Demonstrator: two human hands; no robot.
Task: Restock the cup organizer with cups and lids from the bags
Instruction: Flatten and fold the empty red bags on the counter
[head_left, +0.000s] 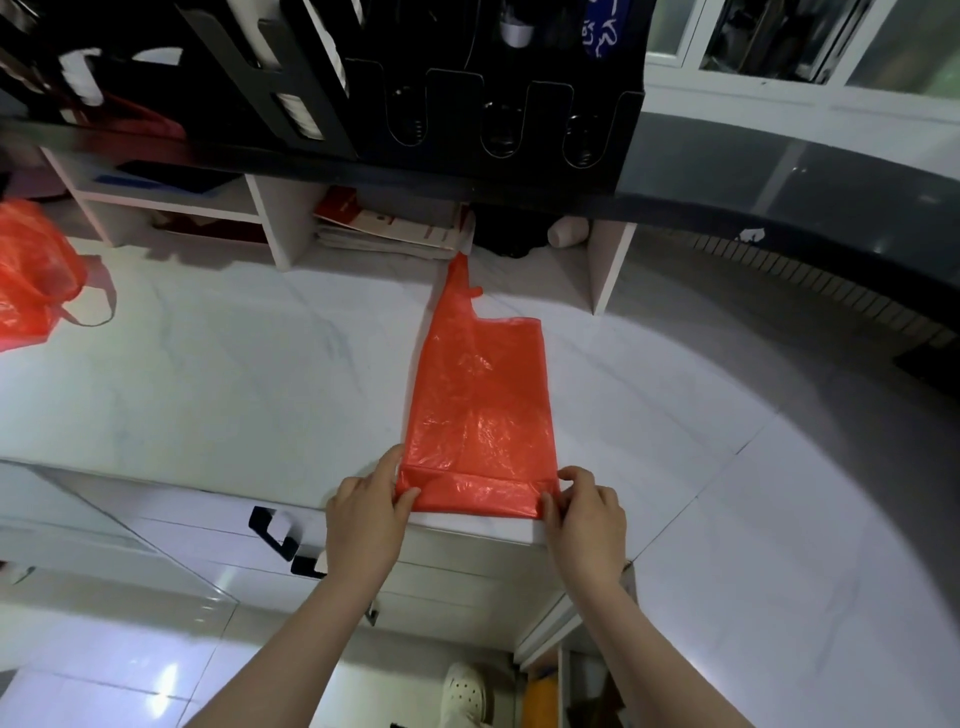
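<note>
My left hand (366, 519) and right hand (584, 519) each pinch a near corner of the flattened red bag (478, 395), its edge folded over on the white counter (208, 374). Beyond my fingertips stands the black cup organizer (467, 104). The white writing on a blue label (602, 26) above it is illegible.

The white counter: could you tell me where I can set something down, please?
Free: the marble between the crumpled red bag and the flat red bag, and right of it to the dark ledge. Crowded: the back cubbies, and the near edge where left hand and right hand pinch its fold.
</note>
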